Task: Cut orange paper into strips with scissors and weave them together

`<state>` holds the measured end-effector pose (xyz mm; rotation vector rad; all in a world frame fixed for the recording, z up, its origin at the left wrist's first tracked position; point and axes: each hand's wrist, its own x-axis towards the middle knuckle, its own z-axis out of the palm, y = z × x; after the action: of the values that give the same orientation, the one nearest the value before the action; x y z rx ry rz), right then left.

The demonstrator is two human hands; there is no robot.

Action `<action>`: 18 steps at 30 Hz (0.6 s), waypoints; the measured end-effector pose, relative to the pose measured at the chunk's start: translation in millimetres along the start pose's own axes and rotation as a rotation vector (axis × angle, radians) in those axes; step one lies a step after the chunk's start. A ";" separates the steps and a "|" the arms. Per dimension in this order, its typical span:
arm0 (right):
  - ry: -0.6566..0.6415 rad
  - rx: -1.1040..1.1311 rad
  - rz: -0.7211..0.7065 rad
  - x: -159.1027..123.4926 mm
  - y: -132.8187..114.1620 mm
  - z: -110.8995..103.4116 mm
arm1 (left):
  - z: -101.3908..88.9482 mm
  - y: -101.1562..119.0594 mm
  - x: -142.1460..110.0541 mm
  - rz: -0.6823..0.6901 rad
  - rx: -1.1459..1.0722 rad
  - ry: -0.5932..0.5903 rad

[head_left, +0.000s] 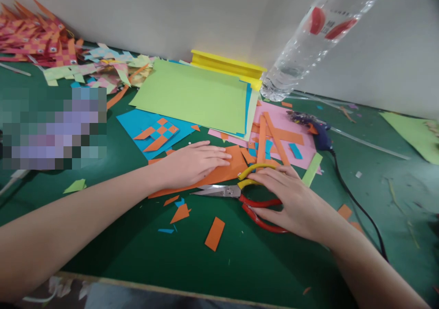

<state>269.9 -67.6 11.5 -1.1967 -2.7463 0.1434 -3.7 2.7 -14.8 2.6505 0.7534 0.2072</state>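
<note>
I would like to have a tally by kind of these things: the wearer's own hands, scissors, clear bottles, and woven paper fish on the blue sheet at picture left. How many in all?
Hands: 2 (left hand, right hand)
Scissors: 1
Clear bottle: 1
Woven fish: 1
Total: 5

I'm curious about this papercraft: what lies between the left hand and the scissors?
In the head view, orange paper lies between the left hand and the scissors, reaching partly under that hand.

No text can be read; the label [332,24] on the plastic bottle [302,48] by the far edge of the table [274,268] is illegible.
</note>
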 end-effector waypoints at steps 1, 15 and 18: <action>0.002 -0.009 0.013 0.3 -2.7 0.5 | 0.3 -0.1 -0.1 0.000 0.000 0.003; -0.004 0.019 0.024 0.1 -12.9 0.0 | 1.8 -1.1 -0.3 0.022 0.002 0.034; 0.002 0.037 0.035 1.2 -14.0 0.6 | 2.3 -1.4 -0.2 0.018 -0.001 0.037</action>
<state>258.9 -76.2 13.1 -1.2352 -2.7095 0.1965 -4.0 2.9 -17.5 2.6598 0.7417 0.2624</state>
